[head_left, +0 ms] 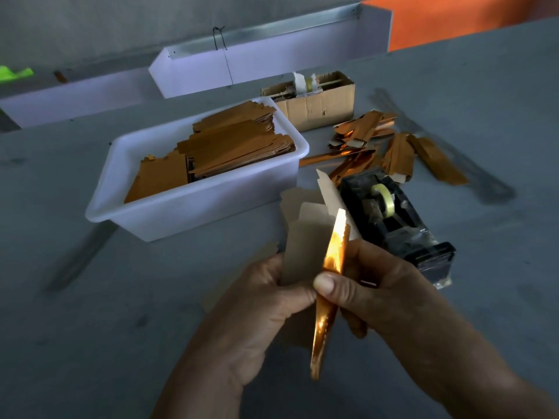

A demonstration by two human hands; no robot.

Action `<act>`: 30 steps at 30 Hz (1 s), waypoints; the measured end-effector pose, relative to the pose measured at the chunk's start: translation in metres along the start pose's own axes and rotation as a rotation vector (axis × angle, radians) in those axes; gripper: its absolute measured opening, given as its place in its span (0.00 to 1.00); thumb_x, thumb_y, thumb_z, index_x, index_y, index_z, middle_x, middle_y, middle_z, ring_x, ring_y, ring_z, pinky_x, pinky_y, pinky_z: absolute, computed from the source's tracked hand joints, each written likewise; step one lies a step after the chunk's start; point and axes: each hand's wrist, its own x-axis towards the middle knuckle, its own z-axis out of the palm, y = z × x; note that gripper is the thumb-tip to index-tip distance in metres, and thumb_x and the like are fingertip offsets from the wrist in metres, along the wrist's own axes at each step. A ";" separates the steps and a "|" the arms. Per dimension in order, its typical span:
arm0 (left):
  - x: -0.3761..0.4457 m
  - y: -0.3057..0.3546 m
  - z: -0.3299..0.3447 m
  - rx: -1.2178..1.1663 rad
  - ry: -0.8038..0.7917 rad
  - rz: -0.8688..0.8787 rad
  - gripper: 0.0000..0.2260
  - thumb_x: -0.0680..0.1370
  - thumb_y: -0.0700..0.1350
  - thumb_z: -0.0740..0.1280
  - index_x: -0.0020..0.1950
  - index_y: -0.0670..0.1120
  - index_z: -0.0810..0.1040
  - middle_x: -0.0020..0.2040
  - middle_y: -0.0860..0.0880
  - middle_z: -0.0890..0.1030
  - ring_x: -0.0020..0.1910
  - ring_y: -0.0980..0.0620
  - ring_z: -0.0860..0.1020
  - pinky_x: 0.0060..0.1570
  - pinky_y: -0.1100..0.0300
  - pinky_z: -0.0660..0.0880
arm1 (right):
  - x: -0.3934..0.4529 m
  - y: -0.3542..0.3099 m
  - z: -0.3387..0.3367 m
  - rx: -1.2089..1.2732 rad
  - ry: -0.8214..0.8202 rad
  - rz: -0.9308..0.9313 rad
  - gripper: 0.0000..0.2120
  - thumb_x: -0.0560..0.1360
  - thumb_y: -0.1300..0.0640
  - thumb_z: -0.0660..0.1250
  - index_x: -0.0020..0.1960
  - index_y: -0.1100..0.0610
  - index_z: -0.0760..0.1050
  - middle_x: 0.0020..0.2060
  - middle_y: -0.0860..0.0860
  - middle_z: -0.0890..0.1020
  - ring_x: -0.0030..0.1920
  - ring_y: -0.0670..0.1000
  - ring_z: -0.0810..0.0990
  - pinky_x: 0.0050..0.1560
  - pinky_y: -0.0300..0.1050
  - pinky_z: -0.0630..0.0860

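Two bare hands meet low in the middle of the head view, above a grey table (90,343). The left hand (260,300) curls round the plain brown side of a folded card blank (305,237). The right hand (381,294) pinches its shiny gold flap, thumb on top. The blank stands roughly upright between them, clear of the table, its gold edge running down between the palms.

Just behind the right hand sits a black tape dispenser (396,225) with a roll of clear tape (382,196). To the left, a white plastic tub (211,207) holds a stack of gold card blanks (230,146). Farther back lie a loose pile of gold pieces (372,137) and an open cardboard box (317,108).
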 end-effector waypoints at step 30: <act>0.007 -0.003 0.044 0.089 0.552 0.098 0.08 0.64 0.52 0.70 0.40 0.53 0.84 0.32 0.50 0.84 0.35 0.50 0.84 0.39 0.44 0.82 | -0.007 0.021 0.026 -0.772 0.562 -0.462 0.17 0.68 0.61 0.72 0.47 0.49 0.65 0.31 0.43 0.72 0.36 0.48 0.72 0.30 0.33 0.67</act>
